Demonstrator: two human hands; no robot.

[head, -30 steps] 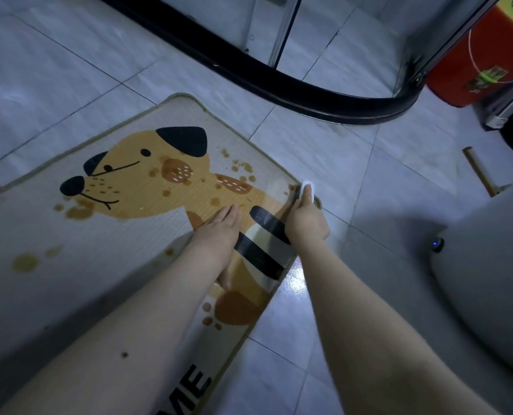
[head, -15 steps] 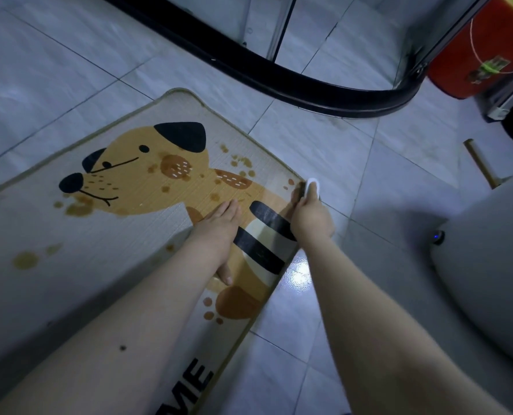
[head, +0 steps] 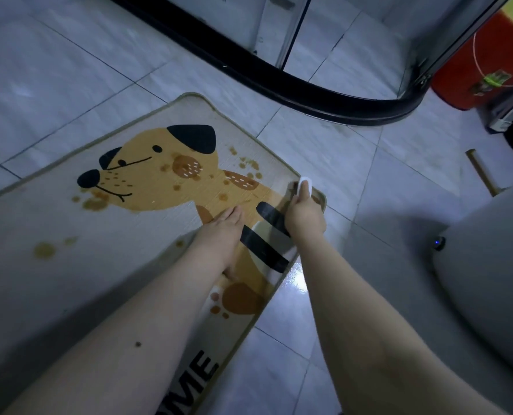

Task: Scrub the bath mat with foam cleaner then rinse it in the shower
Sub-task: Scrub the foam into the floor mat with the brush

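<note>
The bath mat (head: 147, 223) lies flat on the tiled floor (head: 54, 70), its far right corner pointing toward the shower's black curved threshold (head: 279, 85). Its printed dog is dotted with brown stains around the muzzle, across the cheek and near the far right edge, and a few more sit on the plain part at the left.

The right hand (head: 304, 215) is at the far right corner of the mat, its grip clamped round a small white scrubber (head: 305, 184) whose tip pokes out beyond the fingers and sits on or just above the mat's edge. The left hand (head: 222, 232) lies flat with straight fingers on the dog's body, just left of the black stripes, pressing the mat down.

As for progress, this looks like the early part of scrubbing. No foam shows anywhere on the mat, so whether cleaner has been applied cannot be told. Most stains look untouched, so the dog's face and the left patches remain to be worked. The rinse is not yet begun: the mat is outside the shower.

To the right stand a red bucket (head: 488, 73) and a pale rounded fixture (head: 488, 271), probably a toilet.
</note>
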